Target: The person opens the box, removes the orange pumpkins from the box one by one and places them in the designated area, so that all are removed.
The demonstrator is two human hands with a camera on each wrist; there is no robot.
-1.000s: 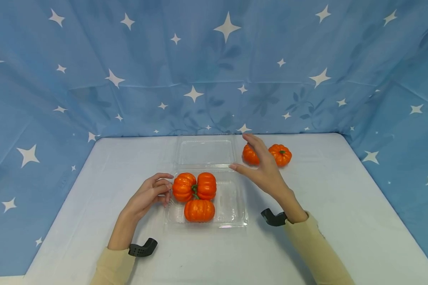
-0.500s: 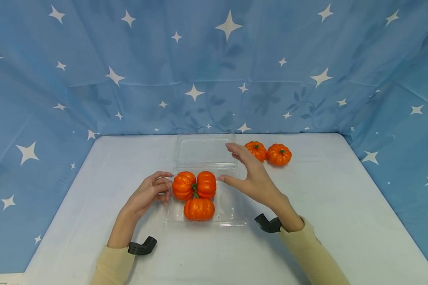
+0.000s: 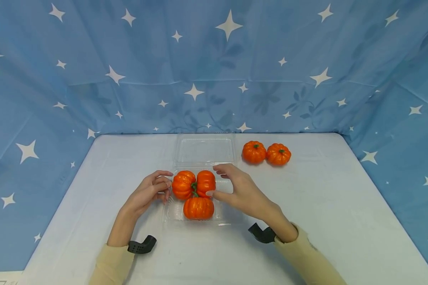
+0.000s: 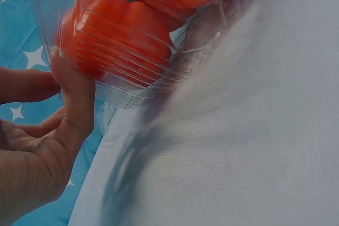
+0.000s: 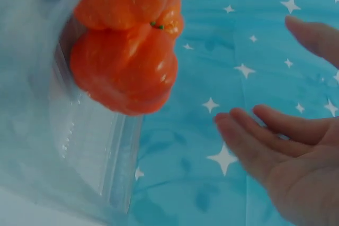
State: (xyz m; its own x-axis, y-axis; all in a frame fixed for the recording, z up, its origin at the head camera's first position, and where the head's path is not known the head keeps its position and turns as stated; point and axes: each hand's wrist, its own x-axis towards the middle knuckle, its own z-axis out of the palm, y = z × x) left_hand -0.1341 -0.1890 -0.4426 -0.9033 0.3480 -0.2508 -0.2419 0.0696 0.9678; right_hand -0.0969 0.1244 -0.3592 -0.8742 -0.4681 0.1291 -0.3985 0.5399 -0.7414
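Observation:
A hinged clear plastic container lies unfolded on the white table, its lid flat at the back. Inside its left part sit three small orange pumpkins: one at back left, one at back right and one in front. My left hand pinches the container's left side; the left wrist view has the thumb against the clear wall. My right hand hovers over the right part with thumb and fingers spread, holding nothing. In the right wrist view it is apart from the pumpkins.
Two more orange pumpkins, one nearer the lid and one farther right, stand side by side at the table's back. A blue star-patterned curtain hangs behind the white table.
My right hand has moved left and toward me, from near the two back pumpkins to above the container's right part. The left hand and the pumpkins have stayed put.

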